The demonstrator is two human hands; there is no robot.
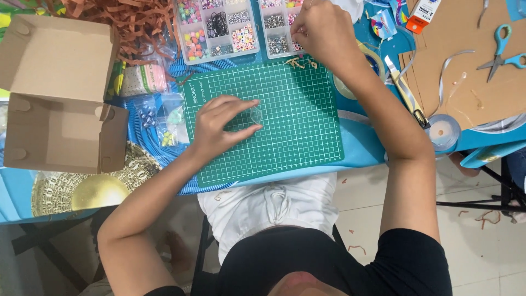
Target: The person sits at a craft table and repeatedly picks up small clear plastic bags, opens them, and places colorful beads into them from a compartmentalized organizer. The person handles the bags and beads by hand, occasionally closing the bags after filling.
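On the green cutting mat (285,126), near its middle, my left hand (222,129) pinches a small clear loop (255,115) between thumb and forefinger, fingers narrowed to a close pinch around it (it looks like thin transparent cord or film, too fine to tell which). I keep it low on the mat because the dark grid makes something that clear easier to see, and the flat surface steadies my wrist.

My right hand (323,30) is up at twelve o'clock from the loop, fingers curled down at the near edge of the clear bead organiser (276,27); whether they grip a bead I cannot tell, since the fingertips are hidden under the hand. A few loose pale beads (298,63) lie on the mat's far edge just below that hand, close enough to pick from.

Room to move is best at five and six o'clock, where the mat is bare down to its near edge. At nine o'clock small plastic bags (164,118) crowd the mat's border, with an open cardboard box (57,93) beyond them. At three o'clock a utility knife (405,90) lies just off the mat, and blue-handled scissors (501,52) sit well apart at two o'clock.
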